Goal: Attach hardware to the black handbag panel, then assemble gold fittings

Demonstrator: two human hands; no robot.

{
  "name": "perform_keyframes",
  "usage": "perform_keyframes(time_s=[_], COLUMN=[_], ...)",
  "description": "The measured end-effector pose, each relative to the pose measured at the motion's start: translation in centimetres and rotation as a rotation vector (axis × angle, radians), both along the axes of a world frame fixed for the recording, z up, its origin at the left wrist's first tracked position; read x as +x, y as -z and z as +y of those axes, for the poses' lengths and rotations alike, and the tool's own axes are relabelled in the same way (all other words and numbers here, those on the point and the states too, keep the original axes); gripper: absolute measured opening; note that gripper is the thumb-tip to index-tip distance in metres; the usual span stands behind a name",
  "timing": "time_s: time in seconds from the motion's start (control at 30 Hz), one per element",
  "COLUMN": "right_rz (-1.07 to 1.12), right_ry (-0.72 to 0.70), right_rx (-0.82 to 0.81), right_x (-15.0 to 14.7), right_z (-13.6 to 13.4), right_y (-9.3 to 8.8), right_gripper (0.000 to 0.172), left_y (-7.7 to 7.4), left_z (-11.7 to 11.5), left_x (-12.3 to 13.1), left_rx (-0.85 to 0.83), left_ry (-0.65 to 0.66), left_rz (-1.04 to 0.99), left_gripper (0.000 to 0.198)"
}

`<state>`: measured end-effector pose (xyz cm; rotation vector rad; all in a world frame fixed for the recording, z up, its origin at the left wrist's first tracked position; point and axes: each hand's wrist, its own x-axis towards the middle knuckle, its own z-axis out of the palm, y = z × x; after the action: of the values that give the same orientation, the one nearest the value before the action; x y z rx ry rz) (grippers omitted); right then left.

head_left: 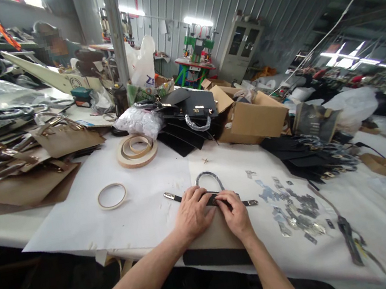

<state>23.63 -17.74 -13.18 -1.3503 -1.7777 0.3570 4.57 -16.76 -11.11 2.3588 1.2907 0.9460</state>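
On white table (142, 193): left hand (192, 214) flat on, right hand (235, 214) pinching black strap (176, 198); metal clips (294, 211), probably, nearby.

The left hand (192, 214) and right hand (235, 214) are resting side by side on a strap (247, 202), which is lying across a flat panel (217, 237) at the near edge of the table (145, 212). A handle loop (208, 176) is sitting just behind the strap. A tape ring (112, 196) is lying well to the left, and metal fittings (294, 211) are lying scattered to the right.
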Motion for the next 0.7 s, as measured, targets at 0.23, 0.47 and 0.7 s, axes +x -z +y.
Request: perform_keyframes(time_s=[0.23, 0.47, 0.7], right_rz=[0.168, 0.357, 0.138], right_ry=[0.046, 0.243, 0.162], right_rx=[-0.063, -0.135, -0.106], right_x=[-0.1, 0.2, -0.8], right_z=[-0.1, -2.4, -3.8], right_y=[-1.3, -1.9, -0.5], right_gripper=[0.021, 0.027, 0.028], left_y=[-0.2, -0.2, -0.1], left_z=[0.2, 0.5, 2.1], left_x=[0.1, 0.1, 0.0], left_rx=[-0.01, -0.001, -0.015], left_ry=[-0.001, -0.039, 0.004], left_rz=[0.014, 0.022, 0.058], left_gripper=[0.038, 0.026, 0.023])
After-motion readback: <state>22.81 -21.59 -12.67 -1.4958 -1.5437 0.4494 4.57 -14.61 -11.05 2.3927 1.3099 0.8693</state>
